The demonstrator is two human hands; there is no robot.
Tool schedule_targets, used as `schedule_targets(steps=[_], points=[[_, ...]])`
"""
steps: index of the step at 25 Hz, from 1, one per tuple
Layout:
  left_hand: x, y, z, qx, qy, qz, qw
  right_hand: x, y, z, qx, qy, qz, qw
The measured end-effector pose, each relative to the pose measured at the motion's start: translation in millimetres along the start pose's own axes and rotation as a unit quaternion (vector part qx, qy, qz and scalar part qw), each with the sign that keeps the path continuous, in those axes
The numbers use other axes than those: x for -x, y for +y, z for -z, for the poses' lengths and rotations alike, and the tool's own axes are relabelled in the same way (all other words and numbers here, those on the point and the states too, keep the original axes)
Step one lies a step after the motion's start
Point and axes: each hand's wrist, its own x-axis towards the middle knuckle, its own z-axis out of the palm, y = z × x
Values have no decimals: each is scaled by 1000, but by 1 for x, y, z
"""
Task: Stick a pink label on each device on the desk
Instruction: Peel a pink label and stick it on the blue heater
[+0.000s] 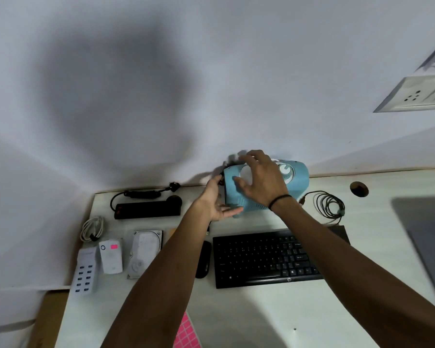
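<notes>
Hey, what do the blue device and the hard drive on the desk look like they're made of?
Blue device: likely matte moulded plastic, judging by its even colour and ribbed vents. Hard drive: apparently bare metal casing, silvery grey with a dull sheen.

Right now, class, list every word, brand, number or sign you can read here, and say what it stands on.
"hp" logo: front edge of the black keyboard.
Keyboard key legends: too blurred to read.
Hard drive label print: too blurred.
Pink label on the white adapter: no writing visible.
</notes>
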Motion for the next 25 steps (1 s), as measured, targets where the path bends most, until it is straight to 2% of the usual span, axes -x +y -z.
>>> schedule_targets(steps=[2,6,12,14,17,18,19,21,24,25], points=[[11,-15,6,-18,3,-27,999,11,-14,3,14,-4,2,1000],[42,-50,27,-15,-15,-93,995,51,-49,2,-52,-9,-3,999],[75,-141,110,-1,37,-86,996,150,-115,-60,-168,-176,-82,967],[80,-175,150,-14,85,-72,994,181,-134,-89,-185,-263,-128,938],[86,-226,204,-66,177,-42,981,224,-149,-131,-190,-449,-248,837],[88,-241,219,-74,194,-32,978,237,-152,-142,-179,-482,-281,810],[89,-254,232,-77,203,-21,976,247,-154,-150,-176,-497,-308,791],[88,-275,251,-72,208,5,976,260,-163,-161,-167,-499,-341,779],[81,-291,257,-54,192,18,980,271,-172,-172,-148,-464,-379,787],[80,-292,256,-50,183,16,982,273,-176,-175,-160,-453,-401,780]])
